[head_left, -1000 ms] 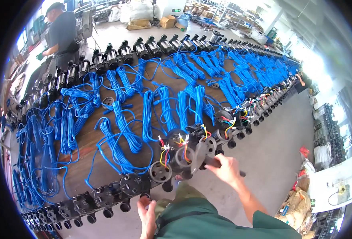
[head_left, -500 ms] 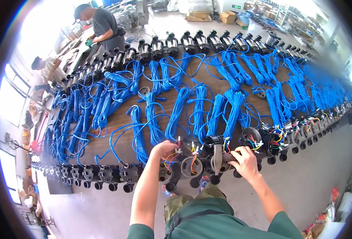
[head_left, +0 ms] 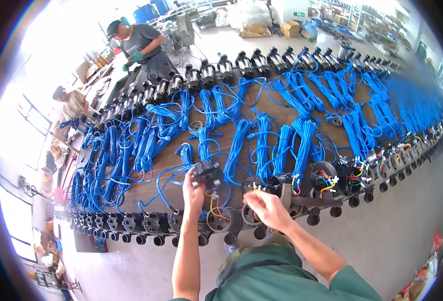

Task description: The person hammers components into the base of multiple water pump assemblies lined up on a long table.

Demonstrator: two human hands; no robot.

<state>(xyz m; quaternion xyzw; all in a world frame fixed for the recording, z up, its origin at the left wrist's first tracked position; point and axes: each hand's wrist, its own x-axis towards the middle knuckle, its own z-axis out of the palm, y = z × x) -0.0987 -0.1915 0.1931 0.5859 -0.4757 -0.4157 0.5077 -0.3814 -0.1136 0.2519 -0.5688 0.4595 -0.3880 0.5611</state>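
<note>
As yellow and red leads (head_left: 218,206) hang beneath it, a black motor cover (head_left: 207,173) is held at seven o'clock, above the near edge of the table (head_left: 168,158), by a person whose left hand (head_left: 194,190) has its fingers curled around the side. At six o'clock, just below, sits an upturned round grey housing (head_left: 219,219), the leads apparently running to it. At five o'clock the right hand (head_left: 269,206) bends its fingers close together over a neighboring housing (head_left: 251,214); whether they pinch a wire cannot be told. The step looks to be the handling of a wired cover at its housing; a next move would call for a steady left grip and slack in the leads.

Blue cable bundles (head_left: 237,150) spread across the brown table from nine o'clock to three, with black-and-silver motor units (head_left: 225,69) lining its far edge. Around the room, windows (head_left: 18,215) glow at eight o'clock, one co-worker (head_left: 73,103) stands at ten and another (head_left: 148,45), in green gloves, at eleven, while cardboard boxes (head_left: 291,29) sit on the floor near one.
</note>
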